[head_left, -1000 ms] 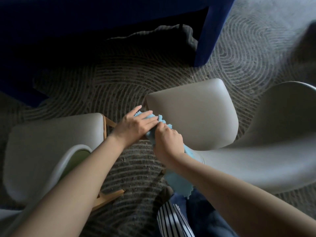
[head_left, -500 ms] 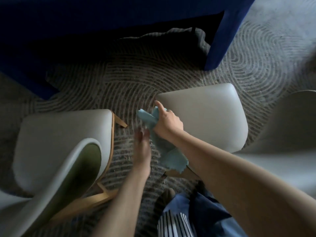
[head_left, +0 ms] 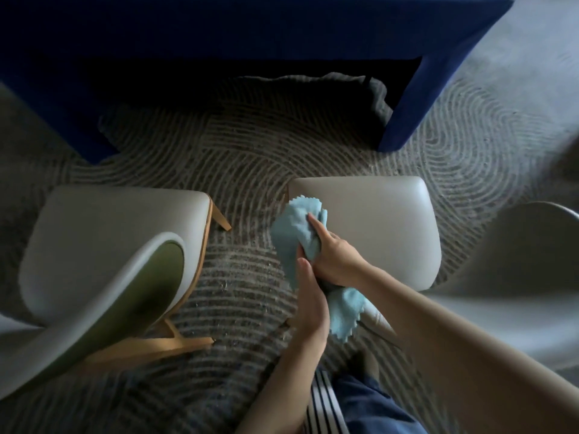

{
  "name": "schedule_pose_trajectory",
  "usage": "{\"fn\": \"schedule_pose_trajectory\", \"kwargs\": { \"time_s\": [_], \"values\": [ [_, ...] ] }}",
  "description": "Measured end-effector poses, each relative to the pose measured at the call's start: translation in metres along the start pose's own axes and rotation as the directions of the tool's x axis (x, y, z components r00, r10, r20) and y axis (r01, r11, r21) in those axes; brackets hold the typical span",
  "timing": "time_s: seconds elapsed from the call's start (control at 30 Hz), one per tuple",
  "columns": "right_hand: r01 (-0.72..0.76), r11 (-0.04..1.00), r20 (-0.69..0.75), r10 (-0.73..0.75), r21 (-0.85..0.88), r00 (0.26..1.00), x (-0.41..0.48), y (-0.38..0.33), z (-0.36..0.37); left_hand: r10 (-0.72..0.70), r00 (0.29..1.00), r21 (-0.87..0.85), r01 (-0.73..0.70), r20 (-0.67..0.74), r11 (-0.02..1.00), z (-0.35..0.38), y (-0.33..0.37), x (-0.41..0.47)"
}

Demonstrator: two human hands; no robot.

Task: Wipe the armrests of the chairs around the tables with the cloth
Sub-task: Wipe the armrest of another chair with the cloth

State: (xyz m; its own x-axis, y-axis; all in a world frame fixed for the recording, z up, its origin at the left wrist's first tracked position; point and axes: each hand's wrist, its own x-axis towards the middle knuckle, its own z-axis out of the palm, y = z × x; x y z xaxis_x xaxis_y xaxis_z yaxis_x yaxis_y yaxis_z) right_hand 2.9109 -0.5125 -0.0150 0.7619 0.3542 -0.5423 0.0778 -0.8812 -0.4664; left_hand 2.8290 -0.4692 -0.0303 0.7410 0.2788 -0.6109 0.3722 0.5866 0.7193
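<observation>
Centre frame, our right hand (head_left: 336, 261) clenches the pale-blue scalloped-edge cloth (head_left: 291, 233); left hand (head_left: 311, 308) touches it, grip unclear. We shd fold it flat b4 pressing along the arm of the grey moulded chair (head_left: 517, 277), right of frame.

no readable text, label or number anywhere.

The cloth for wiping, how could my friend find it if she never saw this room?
Start at the big dark blue table at the top, then come down the patterned rug to the right-hand pale chair seat. At its left edge the right hand grips the cloth. It is the only light blue thing, soft and crumpled with zigzag edges.
</observation>
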Motion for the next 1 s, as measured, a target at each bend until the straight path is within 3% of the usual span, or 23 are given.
{"fn": "schedule_pose_trajectory", "kwargs": {
  "time_s": [0.23,0.5,0.67,0.77,0.87,0.93,1.0],
  "values": [
    [0.133,0.969,0.053,-0.125,-0.206,0.991,-0.047,0.027,-0.001,0.183,0.983,0.335,-0.169,-0.011,0.927,0.004,-0.027,-0.023],
    [0.169,0.87,-0.028,-0.205,-0.463,0.978,-0.091,0.054,0.008,0.306,0.949,0.515,-0.225,-0.076,0.827,0.02,-0.046,-0.065],
    [0.206,0.825,-0.073,-0.285,-0.526,0.956,-0.12,0.072,0.003,0.362,0.929,0.543,-0.265,-0.076,0.797,0.026,-0.076,-0.079],
    [0.251,0.799,-0.086,-0.351,-0.547,0.932,-0.132,0.09,0.0,0.503,0.857,0.694,-0.295,-0.112,0.657,0.032,-0.095,-0.094],
    [0.342,0.78,-0.094,-0.452,-0.525,0.887,-0.143,0.107,-0.003,0.67,0.742,0.774,-0.403,-0.037,0.489,0.038,-0.11,-0.111],
    [0.385,0.763,-0.103,-0.503,-0.519,0.858,-0.148,0.118,-0.008,0.701,0.712,0.876,-0.363,0.039,0.319,0.043,-0.116,-0.116],
    [0.419,0.743,-0.107,-0.545,-0.522,0.832,-0.154,0.133,-0.013,0.676,0.729,0.958,-0.259,0.108,0.126,0.051,-0.119,-0.121]
  ]
}}
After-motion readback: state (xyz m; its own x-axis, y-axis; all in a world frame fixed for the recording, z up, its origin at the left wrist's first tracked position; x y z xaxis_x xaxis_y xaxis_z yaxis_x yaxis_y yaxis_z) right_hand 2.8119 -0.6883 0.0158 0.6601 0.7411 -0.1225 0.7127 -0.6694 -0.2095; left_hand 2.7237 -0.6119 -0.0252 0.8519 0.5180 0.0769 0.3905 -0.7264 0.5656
